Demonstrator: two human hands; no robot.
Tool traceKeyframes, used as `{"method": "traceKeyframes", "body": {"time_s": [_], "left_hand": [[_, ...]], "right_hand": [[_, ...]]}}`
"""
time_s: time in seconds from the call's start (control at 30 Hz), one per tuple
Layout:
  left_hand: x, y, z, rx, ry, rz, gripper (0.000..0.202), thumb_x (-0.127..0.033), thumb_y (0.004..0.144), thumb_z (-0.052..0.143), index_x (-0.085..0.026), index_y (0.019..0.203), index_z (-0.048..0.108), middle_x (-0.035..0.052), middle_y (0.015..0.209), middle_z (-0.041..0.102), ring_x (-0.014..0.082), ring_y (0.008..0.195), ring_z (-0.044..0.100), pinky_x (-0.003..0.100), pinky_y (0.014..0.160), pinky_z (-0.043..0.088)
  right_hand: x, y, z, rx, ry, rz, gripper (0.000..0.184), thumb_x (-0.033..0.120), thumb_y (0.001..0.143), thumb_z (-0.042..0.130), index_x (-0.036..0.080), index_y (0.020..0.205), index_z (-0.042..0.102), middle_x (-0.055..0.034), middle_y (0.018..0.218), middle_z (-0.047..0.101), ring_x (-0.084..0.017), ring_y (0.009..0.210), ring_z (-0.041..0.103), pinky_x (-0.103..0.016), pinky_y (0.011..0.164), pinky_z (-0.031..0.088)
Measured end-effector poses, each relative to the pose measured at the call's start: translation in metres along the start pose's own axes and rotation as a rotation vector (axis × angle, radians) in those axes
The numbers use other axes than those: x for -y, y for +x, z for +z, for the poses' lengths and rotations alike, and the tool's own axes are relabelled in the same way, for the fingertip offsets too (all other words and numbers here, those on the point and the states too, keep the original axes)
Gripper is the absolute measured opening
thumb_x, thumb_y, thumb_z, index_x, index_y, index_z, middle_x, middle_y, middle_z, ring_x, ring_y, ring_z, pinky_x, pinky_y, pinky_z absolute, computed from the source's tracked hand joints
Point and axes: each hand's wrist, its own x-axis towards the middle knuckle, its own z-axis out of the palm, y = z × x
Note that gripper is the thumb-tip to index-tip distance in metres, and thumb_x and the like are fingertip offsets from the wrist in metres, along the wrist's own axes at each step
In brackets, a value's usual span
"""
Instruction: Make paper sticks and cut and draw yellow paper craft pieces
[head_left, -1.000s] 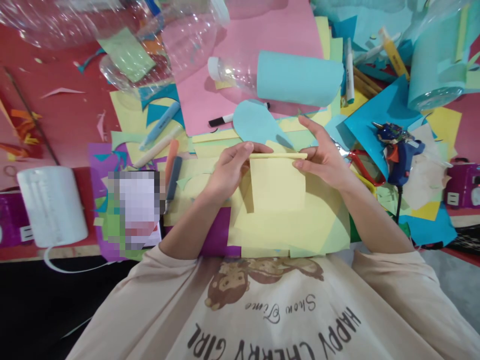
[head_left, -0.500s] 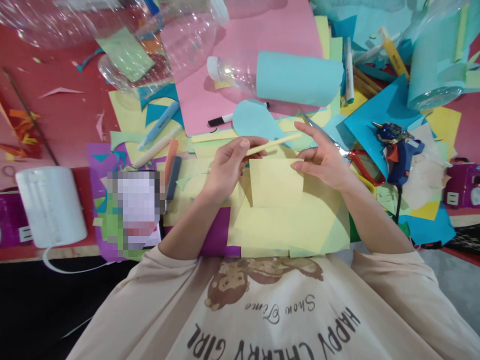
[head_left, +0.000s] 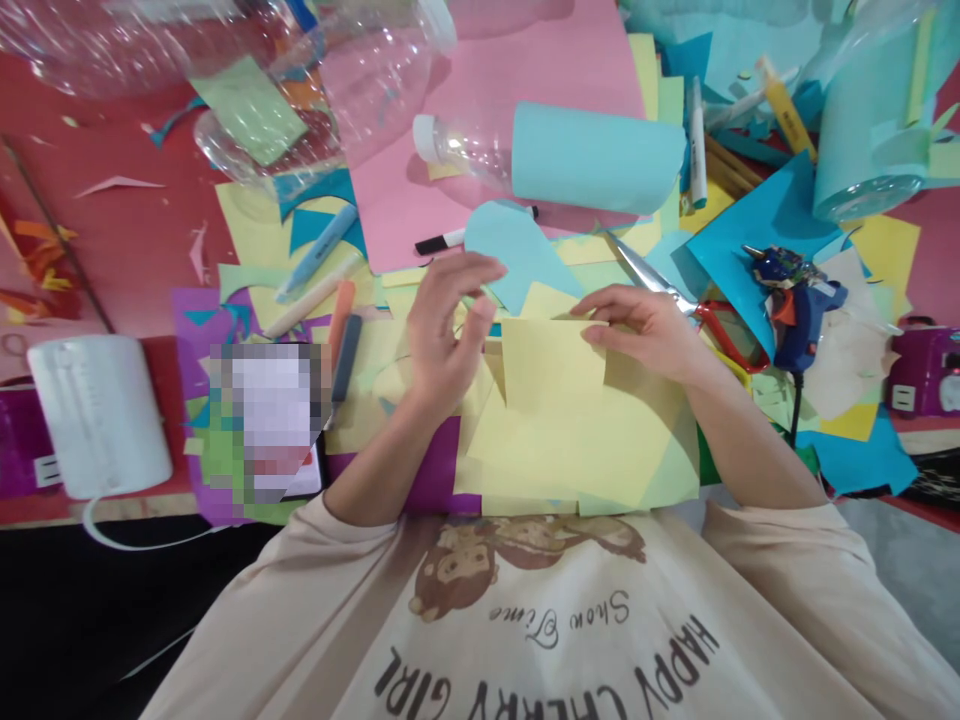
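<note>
Right grip pinches the yellow card at its upper right corner, left grip spread nearby.

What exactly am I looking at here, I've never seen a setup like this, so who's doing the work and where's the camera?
There's no machine: these are a person's bare hands, seen from a camera worn on their head, looking forward and down. The right hand pinches a small pale yellow paper rectangle near its upper-right corner, as pictured. The left hand is beside it, half open, seemingly holding nothing. Underneath are larger pale yellow sheets. Around them lie paper scraps, a capped plastic bottle wrapped in light-blue paper, red-handled scissors, a blue glue gun and a light-blue marker.
</note>
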Motion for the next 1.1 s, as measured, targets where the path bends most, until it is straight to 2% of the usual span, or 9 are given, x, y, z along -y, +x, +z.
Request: {"method": "traceKeyframes", "body": {"time_s": [0.07, 0.17, 0.33, 0.47, 0.53, 0.73, 0.83, 0.97, 1.1], "left_hand": [[-0.007, -0.003, 0.001, 0.154, -0.111, -0.104, 0.033, -0.048, 0.09, 0.056, -0.023, 0.109, 0.068, 0.0049, 0.102, 0.069, 0.0136, 0.087, 0.067, 0.026, 0.074, 0.054], [-0.012, -0.005, 0.004, 0.31, -0.144, -0.323, 0.035, -0.049, 0.081, 0.066, -0.021, 0.101, 0.071, 0.0037, 0.089, 0.07, 0.0132, 0.075, 0.065, 0.022, 0.062, 0.05], [-0.008, -0.005, 0.011, 0.3, -0.116, -0.502, 0.032, -0.049, 0.076, 0.069, -0.019, 0.089, 0.074, -0.003, 0.056, 0.054, 0.0054, 0.042, 0.037, 0.021, 0.039, 0.027], [-0.008, -0.003, 0.009, 0.242, -0.116, -0.495, 0.022, -0.037, 0.077, 0.071, -0.023, 0.092, 0.076, -0.0082, 0.043, 0.031, 0.0042, 0.038, 0.019, 0.022, 0.037, 0.016], [-0.009, -0.002, 0.007, 0.214, -0.134, -0.483, 0.021, -0.034, 0.078, 0.07, -0.024, 0.095, 0.077, -0.0082, 0.042, 0.03, 0.0052, 0.038, 0.023, 0.022, 0.039, 0.02], [-0.009, -0.003, 0.007, 0.216, -0.156, -0.393, 0.016, -0.03, 0.079, 0.067, -0.023, 0.088, 0.078, 0.0004, 0.075, 0.073, 0.0089, 0.057, 0.057, 0.021, 0.05, 0.042], [-0.009, -0.004, 0.007, 0.241, -0.138, -0.362, 0.017, -0.028, 0.081, 0.066, -0.023, 0.09, 0.078, 0.0015, 0.086, 0.077, 0.0114, 0.068, 0.066, 0.021, 0.058, 0.049], [-0.008, -0.006, 0.006, 0.244, -0.139, -0.355, 0.016, -0.031, 0.083, 0.065, -0.024, 0.089, 0.078, 0.0019, 0.091, 0.077, 0.015, 0.083, 0.071, 0.024, 0.074, 0.055], [-0.012, -0.005, 0.005, 0.254, -0.199, -0.437, 0.025, -0.041, 0.08, 0.068, -0.023, 0.097, 0.075, 0.0034, 0.087, 0.076, 0.0114, 0.067, 0.067, 0.021, 0.059, 0.052]], "right_hand": [[0.002, -0.001, 0.0, 0.023, -0.02, -0.028, 0.019, 0.034, 0.083, 0.068, 0.02, 0.095, 0.069, 0.0009, 0.076, 0.066, -0.01, 0.066, 0.058, -0.023, 0.062, 0.046], [0.004, -0.001, 0.002, -0.034, -0.084, -0.082, 0.015, 0.03, 0.083, 0.067, 0.021, 0.093, 0.071, -0.0005, 0.084, 0.069, -0.011, 0.07, 0.059, -0.024, 0.066, 0.048], [-0.001, -0.001, 0.008, -0.198, -0.126, -0.08, 0.013, 0.028, 0.081, 0.068, 0.021, 0.091, 0.069, 0.0026, 0.071, 0.062, -0.009, 0.061, 0.053, -0.022, 0.059, 0.044], [-0.004, 0.002, 0.013, -0.193, 0.059, 0.011, 0.015, 0.033, 0.08, 0.069, 0.02, 0.085, 0.064, 0.0054, 0.058, 0.055, -0.007, 0.052, 0.048, -0.021, 0.05, 0.037], [-0.003, 0.002, 0.014, -0.176, 0.144, 0.029, 0.019, 0.037, 0.079, 0.071, 0.02, 0.081, 0.063, 0.0048, 0.058, 0.056, -0.007, 0.051, 0.049, -0.021, 0.049, 0.037], [0.0, 0.001, 0.014, -0.138, 0.124, 0.045, 0.03, 0.052, 0.081, 0.066, 0.022, 0.087, 0.068, 0.0048, 0.058, 0.051, -0.007, 0.049, 0.041, -0.023, 0.046, 0.031], [0.0, 0.0, 0.016, -0.184, 0.011, 0.026, 0.036, 0.056, 0.087, 0.057, 0.024, 0.092, 0.073, 0.0034, 0.059, 0.05, -0.008, 0.051, 0.038, -0.024, 0.046, 0.029], [0.0, 0.0, 0.018, -0.192, 0.023, 0.022, 0.032, 0.051, 0.085, 0.062, 0.023, 0.094, 0.075, -0.0003, 0.078, 0.067, -0.011, 0.069, 0.056, -0.024, 0.06, 0.044], [0.001, -0.001, 0.019, -0.195, 0.054, 0.016, 0.026, 0.044, 0.083, 0.065, 0.021, 0.093, 0.075, -0.0018, 0.087, 0.073, -0.013, 0.075, 0.063, -0.025, 0.066, 0.05]]}}
